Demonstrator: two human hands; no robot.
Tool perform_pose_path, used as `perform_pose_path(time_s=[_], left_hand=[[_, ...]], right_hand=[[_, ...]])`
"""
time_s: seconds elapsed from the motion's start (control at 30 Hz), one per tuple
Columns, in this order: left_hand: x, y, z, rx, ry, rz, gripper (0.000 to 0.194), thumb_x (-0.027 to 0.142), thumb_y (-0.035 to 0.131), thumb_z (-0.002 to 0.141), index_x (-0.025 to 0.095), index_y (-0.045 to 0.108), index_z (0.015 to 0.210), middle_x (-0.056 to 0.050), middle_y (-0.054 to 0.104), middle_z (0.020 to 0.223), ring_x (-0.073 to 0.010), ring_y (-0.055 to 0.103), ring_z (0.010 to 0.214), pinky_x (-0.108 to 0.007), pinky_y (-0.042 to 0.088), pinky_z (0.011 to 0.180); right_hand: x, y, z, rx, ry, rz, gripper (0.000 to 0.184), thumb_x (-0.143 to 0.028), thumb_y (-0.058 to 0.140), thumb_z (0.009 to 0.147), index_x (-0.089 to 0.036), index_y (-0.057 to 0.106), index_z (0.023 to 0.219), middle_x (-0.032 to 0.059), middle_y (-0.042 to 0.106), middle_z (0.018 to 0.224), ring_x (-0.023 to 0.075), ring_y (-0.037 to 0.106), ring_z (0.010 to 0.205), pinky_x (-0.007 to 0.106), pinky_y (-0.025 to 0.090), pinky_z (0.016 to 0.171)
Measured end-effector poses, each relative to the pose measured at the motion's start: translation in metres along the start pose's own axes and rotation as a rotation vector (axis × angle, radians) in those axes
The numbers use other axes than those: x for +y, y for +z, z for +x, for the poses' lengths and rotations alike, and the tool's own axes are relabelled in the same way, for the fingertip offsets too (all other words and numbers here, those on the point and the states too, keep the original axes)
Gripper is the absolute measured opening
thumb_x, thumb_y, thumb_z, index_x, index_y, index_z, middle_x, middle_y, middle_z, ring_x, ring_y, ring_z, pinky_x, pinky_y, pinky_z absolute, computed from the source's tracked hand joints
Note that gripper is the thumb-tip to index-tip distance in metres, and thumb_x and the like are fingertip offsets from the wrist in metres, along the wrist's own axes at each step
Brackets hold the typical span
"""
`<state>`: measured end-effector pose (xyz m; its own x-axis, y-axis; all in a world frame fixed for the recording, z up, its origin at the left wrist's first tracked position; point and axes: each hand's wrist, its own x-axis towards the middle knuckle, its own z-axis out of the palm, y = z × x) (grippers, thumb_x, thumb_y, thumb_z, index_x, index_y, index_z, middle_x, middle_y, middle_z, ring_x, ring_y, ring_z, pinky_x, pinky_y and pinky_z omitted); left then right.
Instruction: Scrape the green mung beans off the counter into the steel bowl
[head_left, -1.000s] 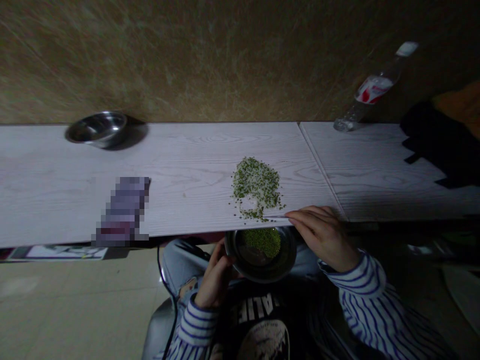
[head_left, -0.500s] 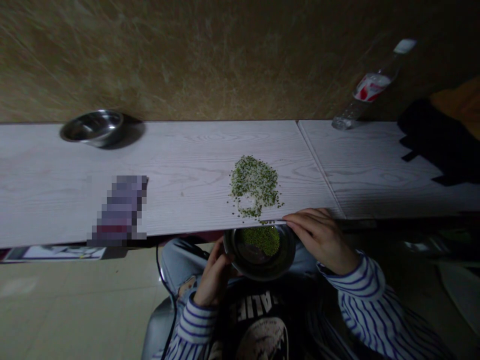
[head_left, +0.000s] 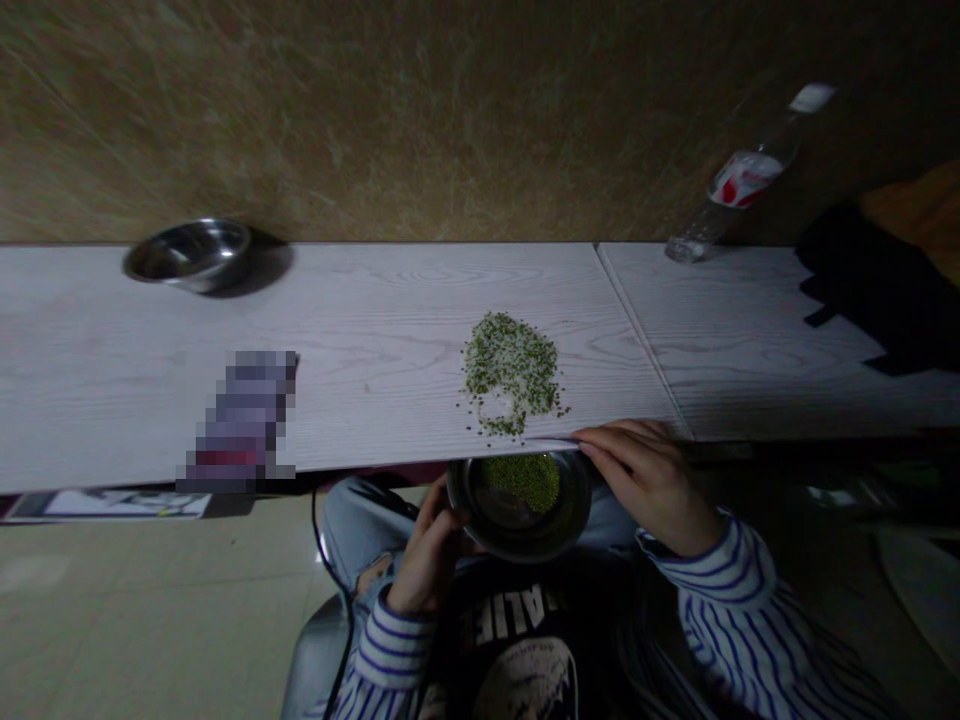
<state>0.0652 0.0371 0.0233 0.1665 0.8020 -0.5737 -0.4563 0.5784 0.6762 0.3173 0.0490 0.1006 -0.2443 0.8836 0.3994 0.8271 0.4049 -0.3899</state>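
Note:
My left hand [head_left: 431, 547] grips the left rim of a metal bowl [head_left: 495, 515], held in front of my lap just below the table's front edge. Small green beans [head_left: 529, 480], which look like mung beans, lie in that bowl. Above its far rim, my right hand [head_left: 651, 482] pinches a thin pale strip [head_left: 551, 442], seen nearly edge-on; its exact kind is unclear. On the table past the strip spreads a heap of green beans mixed with white grains [head_left: 510, 360], with a small patch of mostly white near its front.
A second metal bowl [head_left: 187, 258] stands at the back left of the white wood-grain table [head_left: 360, 310]. A blurred-out purple object [head_left: 240, 420] lies at front left. Back right, a clear plastic bottle [head_left: 742, 180] stands near dark cloth [head_left: 877, 290]. A wall closes off the back.
Several beans that lay along the strip at the table edge no longer show there. My right hand has shifted slightly right; my left hand and the bowl stay put.

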Motion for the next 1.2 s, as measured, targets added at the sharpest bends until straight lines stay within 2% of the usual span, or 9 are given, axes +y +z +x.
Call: perform_pose_path(time_s=[0.33,0.83,1.03,1.2], left_hand=[[0.001,0.001,-0.001,0.014,-0.010,0.003,0.049,0.021,0.068,0.064,0.023,0.063,0.113,-0.001,0.066,0.089,-0.0186,0.059,0.074,-0.030,0.053,0.060],[0.003,-0.002,-0.001,0.016,0.007,0.001,0.050,0.021,0.068,0.064,0.023,0.064,0.114,-0.003,0.066,0.096,-0.0207,0.060,0.079,-0.032,0.054,0.060],[0.002,-0.006,-0.001,-0.015,-0.003,-0.024,0.047,0.020,0.067,0.067,0.024,0.063,0.113,-0.002,0.066,0.094,-0.0201,0.059,0.079,-0.033,0.054,0.063],[0.005,-0.006,-0.002,0.006,0.002,-0.021,0.048,0.021,0.068,0.065,0.024,0.064,0.113,-0.003,0.066,0.095,-0.0211,0.060,0.081,-0.034,0.055,0.064]], right_hand=[[-0.013,0.004,0.006,-0.012,-0.029,0.031,0.016,-0.016,0.054,0.094,-0.022,0.066,0.102,0.0028,0.075,0.088,0.0166,0.067,0.083,0.034,0.044,0.077],[-0.010,0.011,0.008,0.035,0.006,0.001,0.017,-0.017,0.053,0.094,-0.021,0.066,0.104,0.0049,0.075,0.090,0.0177,0.067,0.082,0.035,0.046,0.076],[-0.017,0.014,0.014,0.003,-0.011,0.011,0.017,-0.016,0.053,0.094,-0.021,0.066,0.104,0.0042,0.075,0.088,0.0172,0.067,0.081,0.035,0.044,0.076],[-0.026,0.016,0.015,-0.007,-0.053,0.041,0.018,-0.014,0.054,0.093,-0.023,0.066,0.104,0.0028,0.075,0.087,0.0170,0.067,0.080,0.035,0.044,0.075]])
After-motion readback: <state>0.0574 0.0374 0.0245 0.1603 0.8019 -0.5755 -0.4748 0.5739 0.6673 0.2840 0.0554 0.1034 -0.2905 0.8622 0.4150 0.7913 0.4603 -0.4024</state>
